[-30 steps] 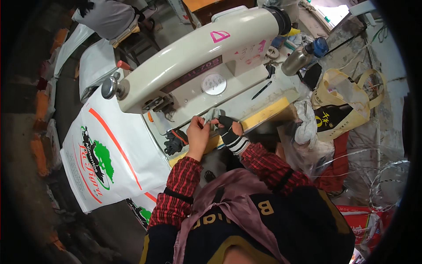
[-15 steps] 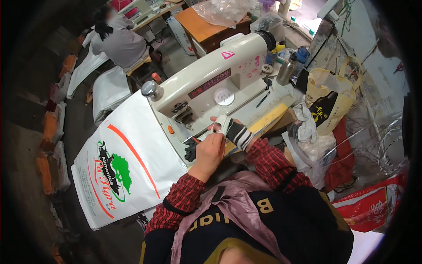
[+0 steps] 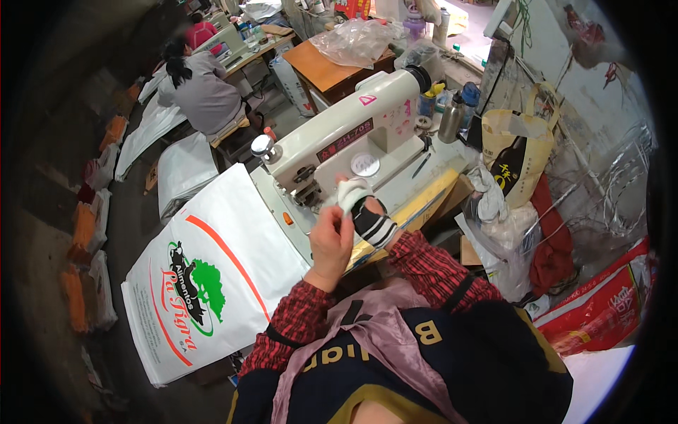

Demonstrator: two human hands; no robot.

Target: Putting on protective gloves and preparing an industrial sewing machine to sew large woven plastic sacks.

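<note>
Near, there are 2 hands (image 3: 330, 242), 1 striped glove (image 3: 376, 223), 2 checked sleeves (image 3: 434, 261) and 1 cream sewing machine (image 3: 353, 116); right, 1 pen (image 3: 421, 165) and 1 tote bag (image 3: 534, 157); far left, 1 person in grey (image 3: 201, 92) and 1 more machine (image 3: 227, 44).

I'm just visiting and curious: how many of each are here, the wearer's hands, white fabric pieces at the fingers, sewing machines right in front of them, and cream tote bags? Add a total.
Hands: 2 (left hand, right hand)
White fabric: 1
Sewing machine: 1
Tote bag: 1
Total: 5

Red-black checked sleeves (image 3: 441, 267), gold-lettered dark top (image 3: 487, 353), mauve cloth (image 3: 397, 332), striped glove (image 3: 377, 227)
</note>
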